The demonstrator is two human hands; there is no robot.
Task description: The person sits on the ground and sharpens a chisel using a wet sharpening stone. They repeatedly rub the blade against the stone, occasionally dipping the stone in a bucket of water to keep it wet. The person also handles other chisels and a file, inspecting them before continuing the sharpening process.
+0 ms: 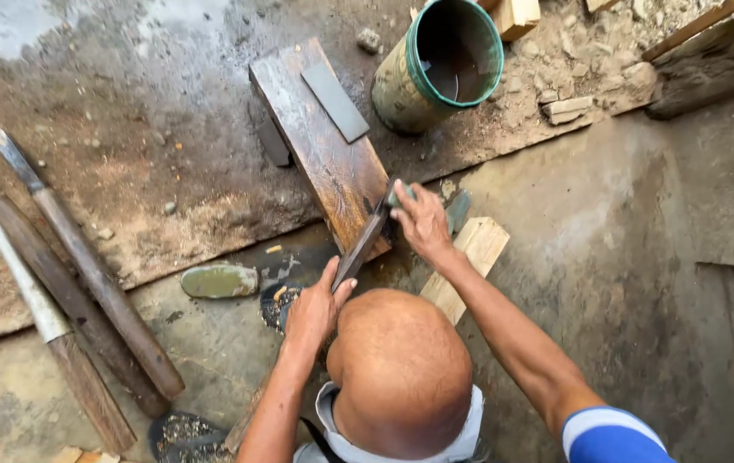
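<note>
My left hand grips the blade low; right hand presses its tip at the plank's near edge. Bare concrete frame right.

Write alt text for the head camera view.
Seen from above, a person grips a long dark blade with the left hand and right hand against a wet wooden plank. A green bucket stands beyond; long-handled tools lie nearby.

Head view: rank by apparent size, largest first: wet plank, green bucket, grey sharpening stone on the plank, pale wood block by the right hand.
1. wet plank
2. green bucket
3. and 4. pale wood block and grey sharpening stone: look alike; the block is partly hidden, so unranked.
</note>
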